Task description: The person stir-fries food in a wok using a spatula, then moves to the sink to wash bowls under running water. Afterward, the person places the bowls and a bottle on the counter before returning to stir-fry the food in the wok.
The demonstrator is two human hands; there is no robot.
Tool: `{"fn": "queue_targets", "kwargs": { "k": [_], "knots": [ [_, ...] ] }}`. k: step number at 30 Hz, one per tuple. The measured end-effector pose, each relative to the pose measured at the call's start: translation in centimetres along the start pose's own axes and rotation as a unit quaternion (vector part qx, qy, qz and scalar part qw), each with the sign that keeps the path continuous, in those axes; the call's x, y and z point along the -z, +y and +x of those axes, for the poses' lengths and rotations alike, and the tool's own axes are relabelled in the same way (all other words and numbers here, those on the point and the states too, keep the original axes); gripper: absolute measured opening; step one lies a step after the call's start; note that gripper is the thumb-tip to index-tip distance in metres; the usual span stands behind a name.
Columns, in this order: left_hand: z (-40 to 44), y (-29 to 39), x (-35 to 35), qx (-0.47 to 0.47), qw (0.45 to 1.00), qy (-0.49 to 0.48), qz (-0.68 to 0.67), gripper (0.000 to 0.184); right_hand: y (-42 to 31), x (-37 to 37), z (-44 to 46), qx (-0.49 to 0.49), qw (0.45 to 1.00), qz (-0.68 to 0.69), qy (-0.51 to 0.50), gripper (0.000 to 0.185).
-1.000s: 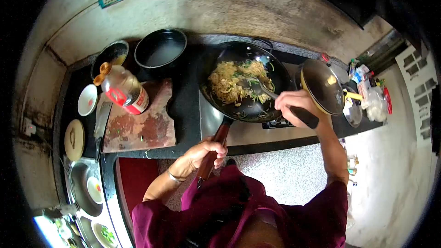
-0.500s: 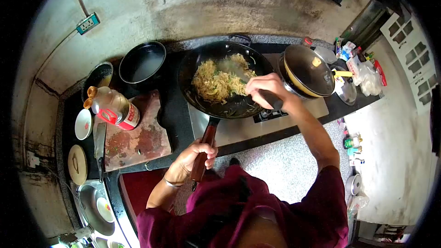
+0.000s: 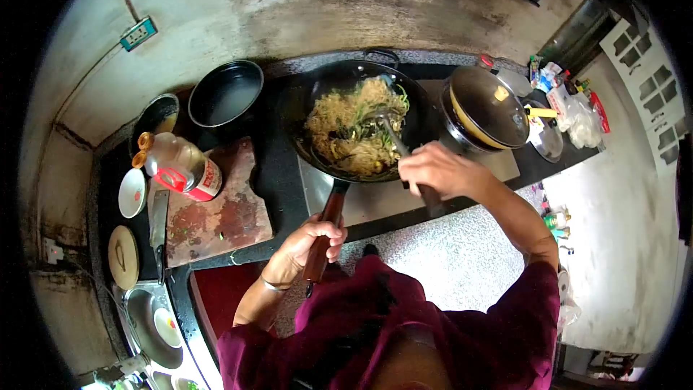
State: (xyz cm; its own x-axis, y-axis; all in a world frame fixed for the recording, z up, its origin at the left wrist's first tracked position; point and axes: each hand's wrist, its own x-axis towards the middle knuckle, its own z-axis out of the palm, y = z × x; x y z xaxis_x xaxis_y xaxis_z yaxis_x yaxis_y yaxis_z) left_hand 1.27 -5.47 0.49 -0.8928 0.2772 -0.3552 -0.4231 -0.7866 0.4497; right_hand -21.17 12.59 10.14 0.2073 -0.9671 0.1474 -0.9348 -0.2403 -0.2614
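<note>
Wok (image 3: 423, 110) with greens (image 3: 402, 102), probably noodles (image 3: 330, 114)

Left hand (image 3: 308, 241), bare: fingers curled round in a closed grip, thumb laid over the top, fingertips showing on the inner side; left wrist (image 3: 283, 271), nearly in line with the forearm, ringed lower down by a slim silver-coloured metal bangle (image 3: 271, 287); left forearm (image 3: 256, 307), bare, slanting forward and inward from a maroon cloth sleeve (image 3: 249, 350); right hand (image 3: 442, 170), bare: further forward than the left, back uppermost, fingers bent into a closed grip; right forearm (image 3: 512, 215), bare, longer in view, reaching forward and inward, elbow (image 3: 540, 251) bent, out to the side
</note>
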Motion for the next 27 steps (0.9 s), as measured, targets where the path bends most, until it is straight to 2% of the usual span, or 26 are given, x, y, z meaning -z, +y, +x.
{"fn": "queue_targets", "kwargs": {
  "k": [1, 2, 5, 6, 8, 10, 12, 16, 22, 23, 24, 26, 27],
  "knots": [
    [-0.1, 0.1, -0.1, 0.002, 1.000, 0.004, 0.001, 0.022, 0.2, 1.0, 0.4, -0.016, 0.999, 0.048, 0.012, 0.014],
    [0.0, 0.2, -0.2, 0.007, 1.000, 0.002, 0.002, 0.022, 0.0, 2.3, 0.3, -0.041, 0.985, 0.160, 0.048, 0.012],
    [0.4, 0.0, 0.0, 0.006, 1.000, -0.010, 0.000, 0.022, -1.5, 5.8, -0.2, -0.046, 0.978, 0.150, 0.135, 0.007],
    [0.2, 0.1, 0.1, 0.002, 1.000, -0.012, -0.001, 0.022, -1.6, 6.1, -0.3, -0.012, 0.970, 0.177, 0.165, 0.007],
    [0.0, 0.2, 0.2, 0.011, 1.000, -0.003, -0.007, 0.022, -1.8, 6.1, -0.1, -0.013, 0.968, 0.201, 0.147, 0.007],
    [0.3, 0.1, 0.4, 0.012, 1.000, -0.017, -0.003, 0.022, -1.4, 4.4, 0.4, -0.058, 0.982, 0.150, 0.101, 0.007],
    [0.3, 0.2, 0.2, 0.012, 1.000, -0.012, -0.012, 0.022, 0.3, 3.5, 0.4, -0.079, 0.981, 0.148, 0.097, 0.006],
    [0.2, 0.4, 0.2, 0.009, 1.000, -0.007, 0.004, 0.022, 1.2, 4.0, 0.2, -0.087, 0.976, 0.112, 0.166, 0.005],
    [0.1, 0.4, 0.4, 0.009, 1.000, -0.010, 0.014, 0.022, -1.5, 1.8, 2.1, -0.083, 0.942, 0.250, 0.207, 0.003],
    [0.1, 0.4, 0.5, 0.008, 1.000, -0.027, -0.004, 0.022, -1.5, 2.7, 1.9, -0.082, 0.946, 0.250, 0.188, 0.003],
    [0.2, 0.4, 0.4, 0.015, 0.999, -0.030, -0.003, 0.022, -1.9, 4.3, 1.6, -0.125, 0.926, 0.316, 0.162, 0.003],
    [-0.1, 0.6, 0.4, 0.011, 1.000, -0.013, 0.003, 0.022, -0.6, 6.6, 0.0, -0.195, 0.897, 0.359, 0.171, 0.007],
    [-0.1, 0.6, 0.4, 0.020, 1.000, -0.009, -0.009, 0.022, -0.4, 7.2, -0.5, -0.225, 0.883, 0.358, 0.204, 0.010]
  ]
}}
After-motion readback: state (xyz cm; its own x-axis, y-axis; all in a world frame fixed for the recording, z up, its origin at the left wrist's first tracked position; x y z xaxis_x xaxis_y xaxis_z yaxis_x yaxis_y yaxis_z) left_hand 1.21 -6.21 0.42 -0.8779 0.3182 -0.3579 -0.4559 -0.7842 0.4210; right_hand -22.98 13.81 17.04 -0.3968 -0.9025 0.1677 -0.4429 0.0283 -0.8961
